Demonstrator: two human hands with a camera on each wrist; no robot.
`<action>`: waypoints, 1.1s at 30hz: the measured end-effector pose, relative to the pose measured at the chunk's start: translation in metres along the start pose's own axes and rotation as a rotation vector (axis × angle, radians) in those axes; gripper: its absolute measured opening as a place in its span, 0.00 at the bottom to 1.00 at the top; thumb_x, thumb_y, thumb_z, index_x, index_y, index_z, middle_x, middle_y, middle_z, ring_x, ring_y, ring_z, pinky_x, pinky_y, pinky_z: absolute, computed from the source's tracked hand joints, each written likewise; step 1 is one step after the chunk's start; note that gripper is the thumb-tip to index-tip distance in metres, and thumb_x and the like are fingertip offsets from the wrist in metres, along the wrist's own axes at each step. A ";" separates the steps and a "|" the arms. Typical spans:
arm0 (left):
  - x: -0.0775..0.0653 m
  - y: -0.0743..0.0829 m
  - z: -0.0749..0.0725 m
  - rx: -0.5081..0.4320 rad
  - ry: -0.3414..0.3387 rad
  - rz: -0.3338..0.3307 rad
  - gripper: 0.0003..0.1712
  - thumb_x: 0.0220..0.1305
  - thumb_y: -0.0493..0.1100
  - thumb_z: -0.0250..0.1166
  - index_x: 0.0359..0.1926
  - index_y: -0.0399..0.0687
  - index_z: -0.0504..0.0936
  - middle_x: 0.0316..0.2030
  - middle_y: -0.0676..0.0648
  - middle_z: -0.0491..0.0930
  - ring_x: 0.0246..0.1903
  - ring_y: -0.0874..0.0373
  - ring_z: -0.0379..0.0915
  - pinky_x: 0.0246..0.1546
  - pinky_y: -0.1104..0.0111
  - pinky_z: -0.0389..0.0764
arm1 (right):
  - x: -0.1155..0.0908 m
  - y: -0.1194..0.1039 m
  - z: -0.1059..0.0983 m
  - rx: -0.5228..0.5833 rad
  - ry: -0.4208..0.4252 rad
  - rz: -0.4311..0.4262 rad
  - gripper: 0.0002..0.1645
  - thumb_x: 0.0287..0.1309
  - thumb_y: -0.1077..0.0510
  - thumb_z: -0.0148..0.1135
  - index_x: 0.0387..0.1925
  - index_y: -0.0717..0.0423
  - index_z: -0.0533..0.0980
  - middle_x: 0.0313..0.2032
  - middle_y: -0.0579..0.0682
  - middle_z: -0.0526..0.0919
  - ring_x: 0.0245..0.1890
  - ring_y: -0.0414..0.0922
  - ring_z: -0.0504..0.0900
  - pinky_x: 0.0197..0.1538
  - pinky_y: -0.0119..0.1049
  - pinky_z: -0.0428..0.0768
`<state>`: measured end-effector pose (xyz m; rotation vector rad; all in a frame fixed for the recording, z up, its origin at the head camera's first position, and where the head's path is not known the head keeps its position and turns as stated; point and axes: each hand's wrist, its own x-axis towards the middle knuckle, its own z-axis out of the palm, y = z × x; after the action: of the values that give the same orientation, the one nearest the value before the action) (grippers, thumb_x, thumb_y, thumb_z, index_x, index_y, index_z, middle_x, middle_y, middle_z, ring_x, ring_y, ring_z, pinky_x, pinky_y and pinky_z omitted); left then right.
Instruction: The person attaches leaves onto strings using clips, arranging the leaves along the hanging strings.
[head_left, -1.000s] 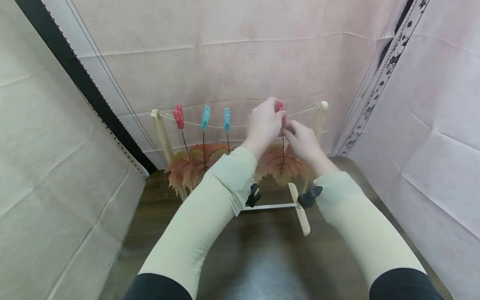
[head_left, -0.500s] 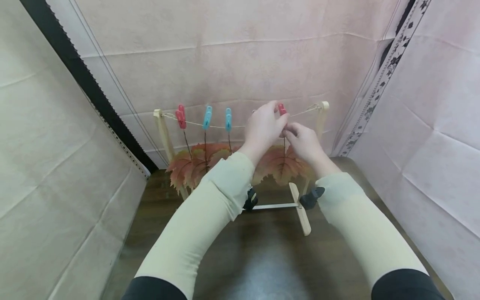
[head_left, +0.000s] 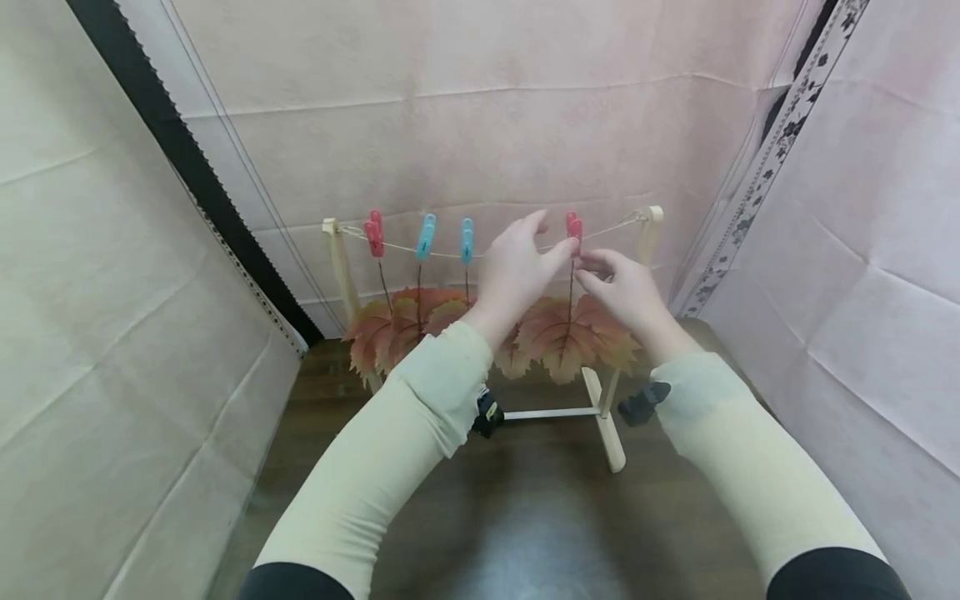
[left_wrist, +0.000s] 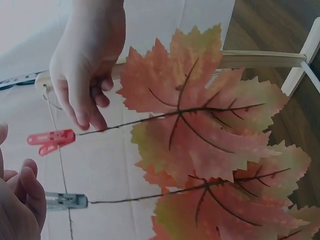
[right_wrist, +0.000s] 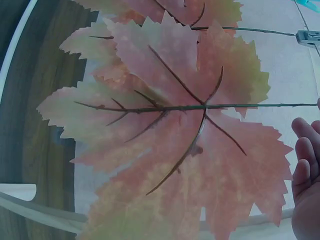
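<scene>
A pink-red clothespin [head_left: 573, 227] clips the stem of an artificial maple leaf [left_wrist: 180, 110] to a thin string [head_left: 615, 225]. My left hand [head_left: 517, 267] is spread beside the clothespin, thumb and index finger apart; in the left wrist view, the hand [left_wrist: 22, 200] shows a gap to the clothespin [left_wrist: 52, 140]. Just below the clip, my right hand [head_left: 626, 292] pinches the stem between thumb and finger. In the right wrist view the leaf [right_wrist: 225, 125] hangs large, with the right hand [right_wrist: 310, 165] at the edge and its clip out of frame.
Left along the string hang another red clothespin [head_left: 374, 233] and two blue clothespins [head_left: 425, 237], with more leaves [head_left: 390, 329] below. The string spans a wooden stand [head_left: 341, 267] with a white crossbar [head_left: 551, 413] and wooden feet [head_left: 606, 425]. Pale cloth [head_left: 480, 150] encloses the dark wooden table [head_left: 525, 525].
My left hand has let go of the right red clothespin, its fingers opening and drawing slightly left. The right hand stays at the stem. The whole view has shifted a little.
</scene>
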<state>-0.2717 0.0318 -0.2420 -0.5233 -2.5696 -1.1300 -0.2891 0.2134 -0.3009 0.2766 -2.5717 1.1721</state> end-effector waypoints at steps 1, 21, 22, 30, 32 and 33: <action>-0.001 -0.002 -0.001 -0.011 0.002 -0.005 0.35 0.64 0.61 0.56 0.66 0.51 0.66 0.58 0.52 0.73 0.57 0.59 0.68 0.53 0.63 0.70 | -0.001 0.000 0.000 0.006 0.004 -0.002 0.27 0.61 0.47 0.59 0.58 0.56 0.72 0.52 0.54 0.79 0.47 0.50 0.77 0.51 0.46 0.73; -0.015 -0.041 -0.040 -0.123 0.142 -0.054 0.33 0.60 0.60 0.61 0.63 0.52 0.70 0.56 0.54 0.75 0.56 0.60 0.68 0.53 0.66 0.70 | -0.022 -0.004 -0.015 -0.054 0.046 -0.019 0.24 0.62 0.47 0.58 0.56 0.53 0.73 0.48 0.50 0.82 0.38 0.46 0.78 0.37 0.39 0.74; -0.016 -0.044 -0.043 -0.128 0.149 -0.059 0.33 0.60 0.60 0.62 0.63 0.52 0.70 0.56 0.54 0.75 0.57 0.61 0.68 0.53 0.66 0.70 | -0.023 -0.004 -0.016 -0.054 0.049 -0.016 0.24 0.62 0.47 0.58 0.56 0.53 0.73 0.48 0.49 0.82 0.38 0.45 0.78 0.37 0.37 0.74; -0.027 -0.062 -0.067 -0.176 0.224 -0.064 0.32 0.59 0.57 0.64 0.62 0.51 0.72 0.55 0.54 0.76 0.51 0.59 0.73 0.49 0.65 0.72 | -0.031 -0.003 -0.025 -0.070 0.107 -0.057 0.22 0.62 0.49 0.58 0.54 0.55 0.74 0.47 0.51 0.82 0.40 0.45 0.79 0.42 0.32 0.72; -0.030 -0.069 -0.071 -0.179 0.238 -0.062 0.31 0.59 0.56 0.65 0.61 0.50 0.72 0.54 0.53 0.76 0.51 0.57 0.73 0.49 0.64 0.72 | -0.033 -0.001 -0.027 -0.088 0.119 -0.064 0.21 0.62 0.51 0.58 0.53 0.56 0.75 0.47 0.51 0.82 0.39 0.44 0.79 0.41 0.30 0.71; -0.032 -0.072 -0.073 -0.177 0.245 -0.064 0.32 0.59 0.56 0.65 0.61 0.50 0.72 0.54 0.53 0.76 0.52 0.57 0.73 0.49 0.64 0.72 | -0.034 0.000 -0.027 -0.094 0.124 -0.065 0.20 0.62 0.52 0.58 0.53 0.56 0.75 0.47 0.52 0.82 0.39 0.43 0.78 0.41 0.29 0.71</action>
<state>-0.2663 -0.0753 -0.2535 -0.3191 -2.3047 -1.3610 -0.2525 0.2359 -0.2959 0.2561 -2.4825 1.0096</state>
